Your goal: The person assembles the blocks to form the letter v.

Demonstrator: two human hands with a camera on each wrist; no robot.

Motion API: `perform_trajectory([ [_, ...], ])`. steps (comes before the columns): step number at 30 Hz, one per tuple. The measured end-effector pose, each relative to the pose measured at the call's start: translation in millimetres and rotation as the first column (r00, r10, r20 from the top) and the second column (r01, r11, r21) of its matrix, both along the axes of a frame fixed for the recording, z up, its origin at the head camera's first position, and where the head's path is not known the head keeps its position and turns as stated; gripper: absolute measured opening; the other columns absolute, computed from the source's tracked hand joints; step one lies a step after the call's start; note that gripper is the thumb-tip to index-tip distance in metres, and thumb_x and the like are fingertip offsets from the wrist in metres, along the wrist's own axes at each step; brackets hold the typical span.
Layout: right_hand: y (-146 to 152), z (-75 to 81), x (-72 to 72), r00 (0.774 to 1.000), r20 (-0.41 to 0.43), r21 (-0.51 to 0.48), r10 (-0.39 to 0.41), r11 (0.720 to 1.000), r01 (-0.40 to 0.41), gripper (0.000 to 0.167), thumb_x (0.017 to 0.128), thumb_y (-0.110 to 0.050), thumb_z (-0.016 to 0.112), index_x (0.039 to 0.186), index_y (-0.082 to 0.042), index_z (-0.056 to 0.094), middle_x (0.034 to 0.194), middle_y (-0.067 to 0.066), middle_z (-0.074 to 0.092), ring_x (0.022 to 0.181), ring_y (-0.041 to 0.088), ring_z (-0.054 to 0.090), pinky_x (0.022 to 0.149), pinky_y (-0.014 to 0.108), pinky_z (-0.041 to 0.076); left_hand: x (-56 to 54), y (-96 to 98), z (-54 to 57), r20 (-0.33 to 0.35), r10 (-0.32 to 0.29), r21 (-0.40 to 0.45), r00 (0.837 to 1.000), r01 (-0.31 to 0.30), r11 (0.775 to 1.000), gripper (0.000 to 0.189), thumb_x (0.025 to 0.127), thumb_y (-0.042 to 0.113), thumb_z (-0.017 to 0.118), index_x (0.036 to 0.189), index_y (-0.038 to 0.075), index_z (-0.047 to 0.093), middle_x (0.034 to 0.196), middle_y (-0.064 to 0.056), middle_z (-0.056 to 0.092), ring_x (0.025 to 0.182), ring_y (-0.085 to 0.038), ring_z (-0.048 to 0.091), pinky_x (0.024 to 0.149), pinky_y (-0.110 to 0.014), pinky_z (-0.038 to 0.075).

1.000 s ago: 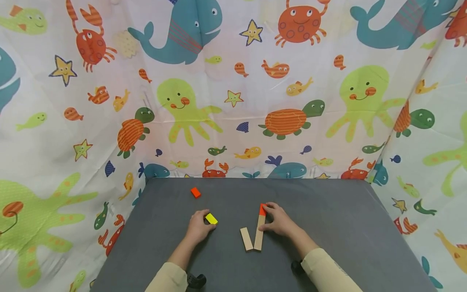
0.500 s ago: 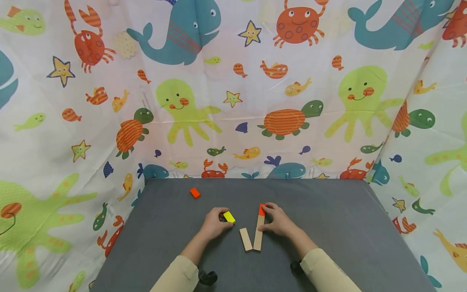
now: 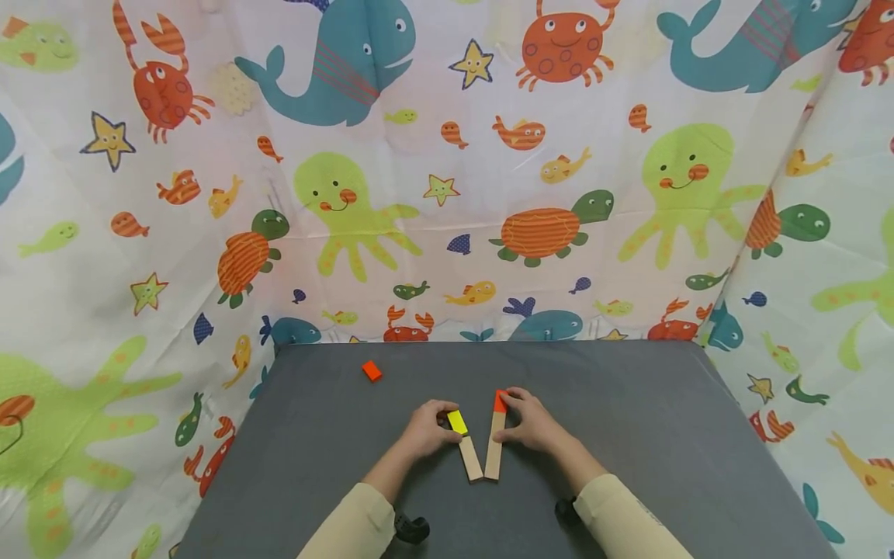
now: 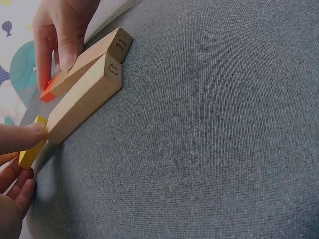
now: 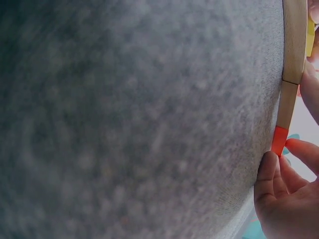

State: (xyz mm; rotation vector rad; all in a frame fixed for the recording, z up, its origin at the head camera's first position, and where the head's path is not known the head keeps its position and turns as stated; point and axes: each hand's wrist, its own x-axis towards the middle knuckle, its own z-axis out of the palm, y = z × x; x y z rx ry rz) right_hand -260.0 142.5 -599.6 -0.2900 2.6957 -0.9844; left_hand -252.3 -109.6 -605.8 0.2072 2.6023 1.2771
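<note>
My left hand pinches a small yellow block between thumb and fingers. That block sits at the far end of a plain wooden block lying on the table. To its right lies a row of wooden blocks tipped by a red block. My right hand holds this row, its fingers at the red end and its thumb against the wood. The wooden pieces nearly meet at their near ends, making a narrow V. In the left wrist view those near ends carry printed numbers.
A loose orange-red block lies farther back on the left of the grey cloth-covered table. Behind it and at both sides hangs a curtain printed with sea animals. Each wrist carries a black device.
My left hand has carried the yellow block rightward to the far end of the left wooden block. My right hand has stayed on its row.
</note>
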Motion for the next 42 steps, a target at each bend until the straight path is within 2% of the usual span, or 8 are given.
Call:
perform_trajectory([
  [8, 0, 0.1, 0.3, 1.000, -0.001, 0.006, -0.002, 1.000, 0.002, 0.094, 0.074, -0.038, 0.090, 0.152, -0.010, 0.046, 0.159, 0.014, 0.035, 0.145, 0.040, 0.035, 0.112, 0.060, 0.036, -1.2, 6.3, 4.1, 0.027, -0.003, -0.032, 1.000, 0.004, 0.999, 0.053, 0.078, 0.012, 0.087, 0.128, 0.011, 0.069, 0.122, -0.007, 0.062, 0.104, -0.022, 0.057, 0.097, -0.045, 0.051],
  [16, 0, 2.0, 0.9, 1.000, -0.008, -0.001, 0.005, 1.000, -0.005, 0.094, 0.074, -0.038, 0.090, 0.152, -0.008, 0.046, 0.159, 0.014, 0.036, 0.144, 0.040, 0.035, 0.113, 0.060, 0.035, 0.0, 6.3, 5.4, 0.042, -0.008, -0.018, 0.999, 0.009, 1.000, 0.054, 0.078, 0.011, 0.086, 0.129, 0.010, 0.068, 0.123, -0.008, 0.061, 0.105, -0.023, 0.056, 0.097, -0.046, 0.050],
  [31, -1, -0.2, 0.0, 1.000, -0.022, -0.014, 0.011, 1.000, -0.011, 0.094, 0.074, -0.039, 0.090, 0.151, -0.007, 0.046, 0.159, 0.015, 0.036, 0.144, 0.040, 0.035, 0.112, 0.059, 0.037, 1.1, 2.3, -0.9, -0.009, -0.024, -0.018, 1.000, 0.024, 1.000, 0.055, 0.078, 0.016, 0.087, 0.129, 0.012, 0.067, 0.127, -0.007, 0.062, 0.114, -0.025, 0.058, 0.102, -0.048, 0.049],
  [42, 0, 0.5, 0.0, 1.000, -0.011, 0.000, 0.000, 1.000, 0.000, 0.094, 0.074, -0.039, 0.089, 0.152, -0.009, 0.046, 0.159, 0.013, 0.035, 0.145, 0.039, 0.034, 0.113, 0.059, 0.036, 1.9, 1.6, -5.0, 0.000, -0.029, -0.010, 1.000, 0.029, 1.000, 0.056, 0.081, 0.020, 0.085, 0.133, 0.014, 0.066, 0.133, -0.008, 0.063, 0.121, -0.028, 0.058, 0.106, -0.050, 0.047],
])
